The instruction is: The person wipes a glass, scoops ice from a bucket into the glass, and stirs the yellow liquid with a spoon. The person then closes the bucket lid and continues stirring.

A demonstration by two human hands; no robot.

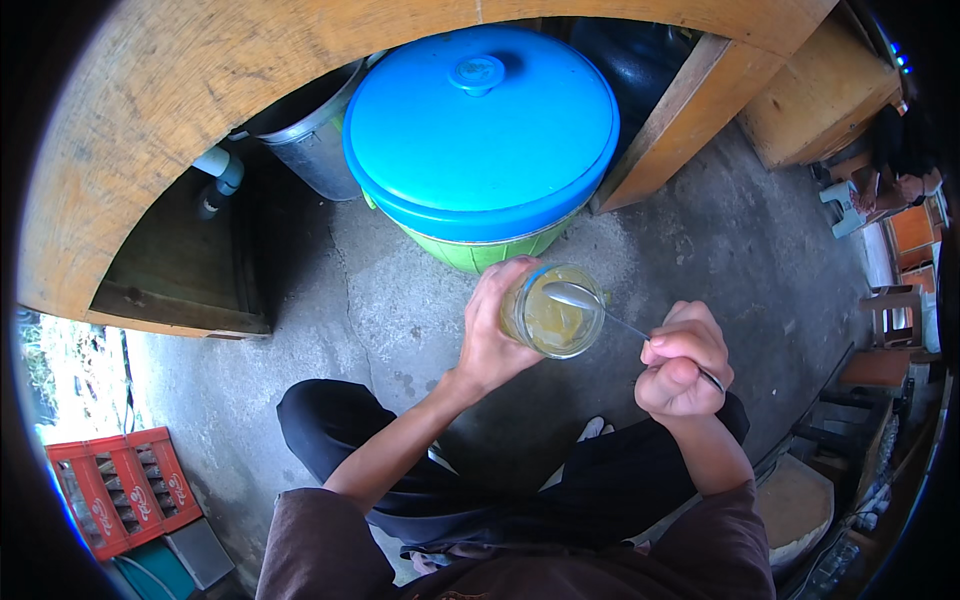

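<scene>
My left hand point(489, 322) is wrapped around a clear glass point(592, 337) of pale yellow drink with ice pieces point(551, 322) in it. In my right hand point(686, 364) is a metal spoon point(571, 294), gripped by its handle. The bowl of the spoon is over the glass mouth; whether it touches the drink I cannot tell. Just beyond the glass stands a large green bucket point(480, 253) covered by a blue plastic lid point(480, 150) with a round knob point(476, 73).
A wooden counter point(187, 75) arches over the bucket, with a metal pot point(311, 150) and a pipe point(221, 172) beneath. A red bottle crate point(124, 487) sits at lower left on the concrete floor point(405, 337). At far right, a person's hand point(911, 186) shows near a plastic stool point(844, 210).
</scene>
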